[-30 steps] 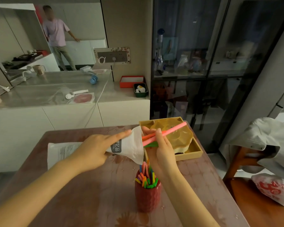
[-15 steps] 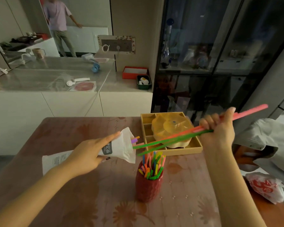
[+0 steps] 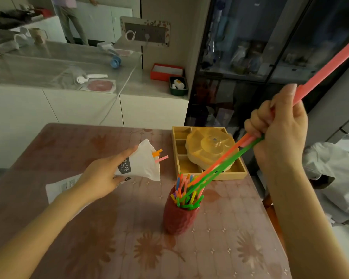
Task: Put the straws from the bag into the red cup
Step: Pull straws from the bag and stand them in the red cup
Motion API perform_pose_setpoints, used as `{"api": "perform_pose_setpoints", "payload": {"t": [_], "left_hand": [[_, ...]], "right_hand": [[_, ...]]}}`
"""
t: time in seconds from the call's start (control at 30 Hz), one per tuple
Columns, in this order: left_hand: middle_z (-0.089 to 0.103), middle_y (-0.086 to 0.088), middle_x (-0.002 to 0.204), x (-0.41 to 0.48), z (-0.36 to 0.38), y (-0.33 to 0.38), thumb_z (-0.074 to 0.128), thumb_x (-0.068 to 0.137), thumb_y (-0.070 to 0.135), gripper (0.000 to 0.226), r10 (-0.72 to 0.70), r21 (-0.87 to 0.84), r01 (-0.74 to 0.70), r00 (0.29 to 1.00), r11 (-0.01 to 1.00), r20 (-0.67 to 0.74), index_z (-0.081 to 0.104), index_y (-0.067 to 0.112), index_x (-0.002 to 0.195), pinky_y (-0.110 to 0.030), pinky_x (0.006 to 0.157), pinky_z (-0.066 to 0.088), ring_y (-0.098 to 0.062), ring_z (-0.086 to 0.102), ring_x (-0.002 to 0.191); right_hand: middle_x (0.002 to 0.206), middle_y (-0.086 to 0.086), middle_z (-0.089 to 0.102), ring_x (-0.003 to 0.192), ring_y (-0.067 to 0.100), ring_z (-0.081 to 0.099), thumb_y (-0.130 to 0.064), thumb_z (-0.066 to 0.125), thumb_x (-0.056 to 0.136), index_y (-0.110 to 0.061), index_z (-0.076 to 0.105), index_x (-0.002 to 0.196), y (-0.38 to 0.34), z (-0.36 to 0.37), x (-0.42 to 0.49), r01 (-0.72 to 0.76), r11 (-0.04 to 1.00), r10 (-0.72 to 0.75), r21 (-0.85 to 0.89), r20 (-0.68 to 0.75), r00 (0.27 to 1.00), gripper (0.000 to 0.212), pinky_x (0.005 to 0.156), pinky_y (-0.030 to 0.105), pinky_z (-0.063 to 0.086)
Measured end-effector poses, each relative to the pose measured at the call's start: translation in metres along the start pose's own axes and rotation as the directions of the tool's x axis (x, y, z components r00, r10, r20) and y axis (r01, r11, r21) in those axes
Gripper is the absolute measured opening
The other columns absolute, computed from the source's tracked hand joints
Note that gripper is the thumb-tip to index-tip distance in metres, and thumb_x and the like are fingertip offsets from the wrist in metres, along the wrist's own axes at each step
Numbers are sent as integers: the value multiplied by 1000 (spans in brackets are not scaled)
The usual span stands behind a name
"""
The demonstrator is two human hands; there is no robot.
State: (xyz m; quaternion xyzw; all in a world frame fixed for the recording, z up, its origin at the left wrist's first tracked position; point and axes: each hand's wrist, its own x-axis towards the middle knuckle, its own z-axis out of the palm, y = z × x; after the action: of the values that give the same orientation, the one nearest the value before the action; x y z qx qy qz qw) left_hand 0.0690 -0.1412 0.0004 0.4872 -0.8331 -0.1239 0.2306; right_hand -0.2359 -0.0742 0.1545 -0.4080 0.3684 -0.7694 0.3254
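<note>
Pink-green straws (image 3: 226, 160) clenched in right hand (image 3: 280, 131) — tips in red cup (image 3: 179, 216); left hand (image 3: 103, 174) grips bag (image 3: 143, 164).

a yellow compartmented wooden tray (image 3: 242, 172) with a domed amber lid (image 3: 210, 147) is seen on the floral-patterned brown table (image 3: 129, 248); a red shallow box (image 3: 166, 71) is set on the white counter (image 3: 149, 85).

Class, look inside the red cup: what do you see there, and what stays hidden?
The red cup holds many colourful straws poking above its rim; the right hand holds a few long straws angled toward them. Its opaque wall hides their lower ends and the bottom.
</note>
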Motion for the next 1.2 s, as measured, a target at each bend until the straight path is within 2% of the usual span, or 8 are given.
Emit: {"api": "perform_pose_setpoints", "payload": {"t": [0.27,0.43,0.53,0.67,0.9,1.03,1.1,1.2], "left_hand": [[62,-4,121,-1,10,-12,75,74,17,102,-26,50,26,1000,998,-11,-2,49,133,-36,75,53,-25,63,98],[63,0,119,-3,14,-13,73,76,19,98,-54,22,55,998,998,-41,4,52,137,-27,69,49,-21,62,96],[60,1,123,-5,16,-12,73,77,21,93,-65,30,65,998,997,-16,11,44,141,-29,74,51,-19,62,99],[61,1,120,-6,17,-13,72,77,19,88,-49,7,49,999,999,-18,16,39,142,-20,65,46,-15,62,92],[62,-3,120,-9,15,-12,74,76,19,93,-51,37,52,998,998,-24,12,40,142,-34,73,53,-22,64,93],[66,-5,108,-10,14,-12,76,72,13,94,-47,3,47,999,999,-27,18,40,141,-30,65,49,-23,63,85],[66,-5,107,-11,14,-13,77,71,12,95,-56,-15,55,998,998,-16,19,39,141,-29,62,48,-20,62,82],[66,-4,107,-11,14,-14,77,70,10,97,-40,-32,39,999,999,-18,18,40,141,-25,59,46,-14,57,78]], "right_hand": [[50,-10,39,41,8,33,-34,45,98,-22,45,69,6,21,-13,56,988,-26,-146,197,980,31,40,21,32],[50,-14,45,41,2,39,-36,49,95,-22,45,73,30,33,-38,94,962,-5,-258,324,946,26,40,18,37],[51,-15,46,42,4,41,-48,52,90,-27,47,72,33,39,-49,117,958,-6,-263,388,922,28,42,19,38],[52,-15,47,42,3,41,-51,52,88,-29,49,73,26,48,-57,155,967,-43,-202,471,881,26,42,19,38],[51,-14,47,43,3,42,-48,49,91,-27,48,72,53,42,-54,112,947,25,-300,417,909,28,42,20,39],[49,-7,51,43,9,47,-42,50,94,-24,50,69,82,20,-60,-4,923,121,-386,280,952,30,43,20,43],[54,-3,61,51,12,59,-31,53,94,-16,54,71,98,9,-68,-73,876,205,-477,229,952,27,53,22,53],[72,-3,72,74,13,69,-20,62,89,-24,64,72,105,-4,-74,-177,801,351,-572,210,913,18,70,27,57]]}}
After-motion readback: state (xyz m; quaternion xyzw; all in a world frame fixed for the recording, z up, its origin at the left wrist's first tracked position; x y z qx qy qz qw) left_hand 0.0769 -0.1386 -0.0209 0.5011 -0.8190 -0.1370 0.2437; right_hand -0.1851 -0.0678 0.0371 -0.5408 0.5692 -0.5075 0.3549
